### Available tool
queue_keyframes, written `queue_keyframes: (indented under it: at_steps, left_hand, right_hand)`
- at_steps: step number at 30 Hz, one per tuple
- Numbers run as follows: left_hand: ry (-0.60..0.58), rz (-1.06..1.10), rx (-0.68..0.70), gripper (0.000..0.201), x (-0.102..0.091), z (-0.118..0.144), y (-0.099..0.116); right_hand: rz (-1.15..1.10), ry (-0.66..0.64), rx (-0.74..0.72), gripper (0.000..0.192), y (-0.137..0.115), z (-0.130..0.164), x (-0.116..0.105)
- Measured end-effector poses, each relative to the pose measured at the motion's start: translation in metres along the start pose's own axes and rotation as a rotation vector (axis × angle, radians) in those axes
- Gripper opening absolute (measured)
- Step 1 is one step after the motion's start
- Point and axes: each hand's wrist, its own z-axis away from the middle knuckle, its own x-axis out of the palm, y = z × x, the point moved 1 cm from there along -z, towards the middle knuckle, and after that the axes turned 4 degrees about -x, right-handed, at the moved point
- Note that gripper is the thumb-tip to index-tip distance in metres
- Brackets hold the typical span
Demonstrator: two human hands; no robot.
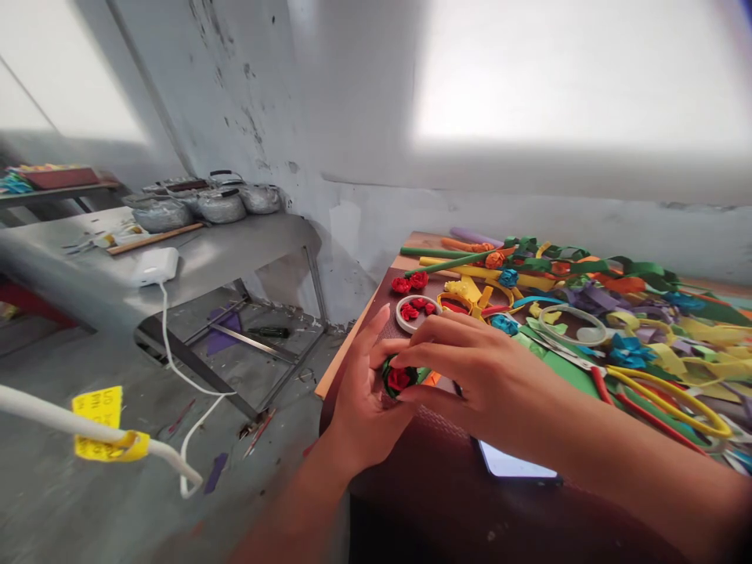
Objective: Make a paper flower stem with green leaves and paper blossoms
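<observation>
Both hands meet around a small red paper flower [399, 381] with a dark green paper rim, near the table's left edge. My left hand [365, 403] cups it from the left, fingers curled about its side and thumb raised. From the right, my right hand [485, 364] pinches the green rim between thumb and fingers. Just beyond the hands lies a white tape ring [400, 318] with small red paper flowers inside it. More red paper flowers [410, 282] sit behind that ring. Fingers partly hide the flower's edge.
Scissors with red handles [600, 385] and yellow loops [675, 399] lie right among paper strips and chains [646, 337]. A phone [517, 460] lies under my right forearm. Rolled paper tubes [440, 252] rest at the back. Left stands a metal table [247, 243] with pots [220, 205]; a white cable [170, 352] hangs down.
</observation>
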Motion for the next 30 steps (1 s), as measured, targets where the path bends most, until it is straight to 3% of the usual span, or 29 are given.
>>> queue_keyframes:
  at_steps: [7,16,25,30]
  left_hand:
    - [0.003,0.01,-0.046,0.086,0.0002,0.0004,0.0045]
    - [0.017,-0.038,-0.072,0.088,-0.0002,0.0013,0.002]
    - [0.019,-0.072,-0.124,0.086,-0.0005,0.0006,0.0038]
    - [0.032,-0.095,-0.162,0.085,-0.0007,0.0,0.005]
  right_hand:
    - [-0.015,0.0,0.041,0.035,0.0,-0.0009,-0.001]
    - [-0.037,-0.029,0.149,0.022,0.0009,-0.0006,0.0037]
    - [-0.012,0.034,0.129,0.011,0.0025,0.0035,-0.0039]
    - [-0.055,-0.038,0.162,0.01,0.0033,0.002,-0.0056]
